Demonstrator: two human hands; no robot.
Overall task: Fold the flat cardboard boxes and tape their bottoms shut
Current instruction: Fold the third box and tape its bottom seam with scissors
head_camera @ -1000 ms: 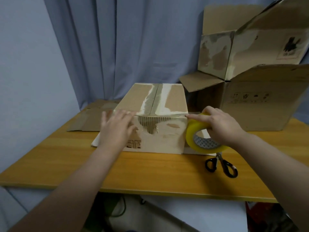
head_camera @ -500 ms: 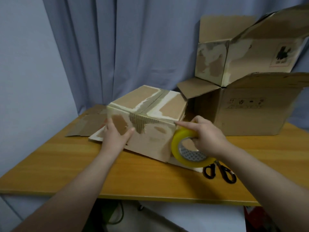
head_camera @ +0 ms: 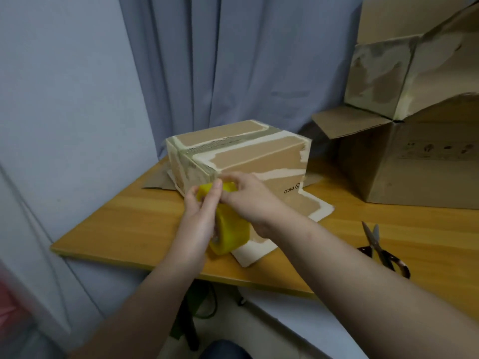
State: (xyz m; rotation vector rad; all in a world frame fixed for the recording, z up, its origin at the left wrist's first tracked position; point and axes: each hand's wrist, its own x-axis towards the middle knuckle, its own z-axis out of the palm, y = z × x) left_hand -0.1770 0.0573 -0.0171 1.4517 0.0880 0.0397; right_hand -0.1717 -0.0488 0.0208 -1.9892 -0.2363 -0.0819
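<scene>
A folded cardboard box (head_camera: 248, 154) stands bottom-up on the wooden table (head_camera: 134, 229), turned at an angle, with old tape along its middle seam. Just in front of its near corner, both my hands hold a yellow tape roll (head_camera: 229, 234). My left hand (head_camera: 201, 218) grips the roll from the left, its fingers reaching up over the top. My right hand (head_camera: 248, 198) pinches at the top of the roll next to the box corner. The tape's free end is hidden by my fingers.
Black-handled scissors (head_camera: 381, 251) lie on the table at the right. A large open box (head_camera: 404, 167) with another box (head_camera: 404, 71) stacked on it stands at the back right. Flat cardboard (head_camera: 156, 181) lies under and behind the folded box. A curtain hangs behind.
The box has been turned so a corner faces me. My left hand left the box's front and joined my right hand on the tape roll. My view has shifted left.
</scene>
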